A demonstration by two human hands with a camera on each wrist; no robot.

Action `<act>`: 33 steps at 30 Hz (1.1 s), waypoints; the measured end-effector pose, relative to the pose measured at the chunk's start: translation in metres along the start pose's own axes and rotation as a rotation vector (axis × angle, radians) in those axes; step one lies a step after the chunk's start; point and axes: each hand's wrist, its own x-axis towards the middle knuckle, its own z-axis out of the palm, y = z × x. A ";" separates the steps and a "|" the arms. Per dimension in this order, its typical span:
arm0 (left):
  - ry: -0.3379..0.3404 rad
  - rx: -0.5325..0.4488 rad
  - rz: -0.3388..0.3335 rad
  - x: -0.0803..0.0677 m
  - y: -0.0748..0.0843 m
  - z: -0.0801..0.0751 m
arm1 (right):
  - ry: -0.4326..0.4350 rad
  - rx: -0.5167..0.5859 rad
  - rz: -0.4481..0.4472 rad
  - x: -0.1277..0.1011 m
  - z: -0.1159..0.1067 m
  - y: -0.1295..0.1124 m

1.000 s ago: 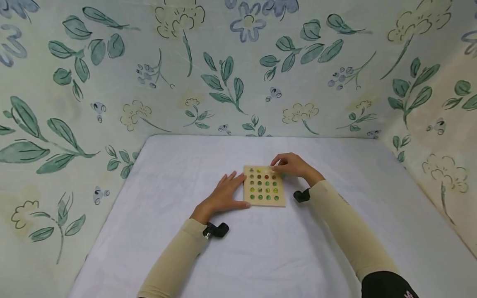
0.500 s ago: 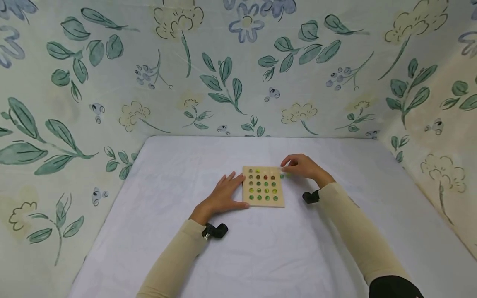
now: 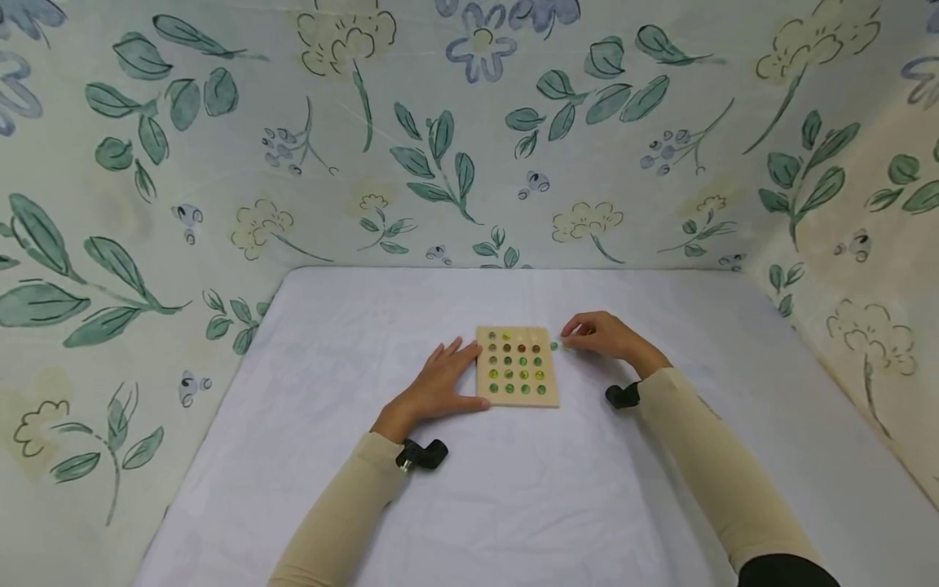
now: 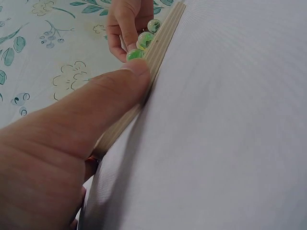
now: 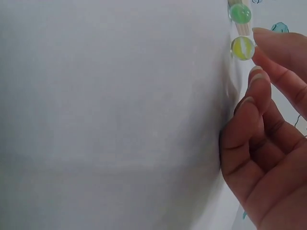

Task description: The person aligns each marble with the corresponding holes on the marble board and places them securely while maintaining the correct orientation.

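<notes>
A square pale wooden board (image 3: pixel 517 399) lies on the white table, with green, yellow and red-brown marbles (image 3: pixel 524 375) in rows of holes. My left hand (image 3: pixel 436 385) rests along its left side, fingers spread; the thumb presses the near edge. In the left wrist view several green marbles (image 4: pixel 145 40) show above the board's edge. My right hand (image 3: pixel 605 336) is just right of the board, fingers bent. The right wrist view shows its thumb and index fingertips beside a clear yellow-and-white marble (image 5: pixel 242 48); no firm pinch shows. A green marble (image 5: pixel 240 13) lies beyond it.
A white cloth (image 3: pixel 411 505) covers the table. Behind it and at the sides hangs a floral-print backdrop (image 3: pixel 440 204). A black wrist camera (image 3: pixel 622 396) sits under the right wrist, another wrist camera (image 3: pixel 425 454) at the left.
My right hand has moved right from the board's far right corner, then slightly nearer, to the loose marbles beside the board. The left hand and the board have stayed put.
</notes>
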 end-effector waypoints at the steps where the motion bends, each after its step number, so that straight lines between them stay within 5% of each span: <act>1: 0.001 -0.002 -0.001 0.000 0.000 0.000 | 0.000 0.008 0.006 0.000 0.000 0.001; 33: -0.001 -0.005 -0.008 0.001 -0.001 0.002 | 0.007 -0.036 0.032 -0.001 0.006 0.008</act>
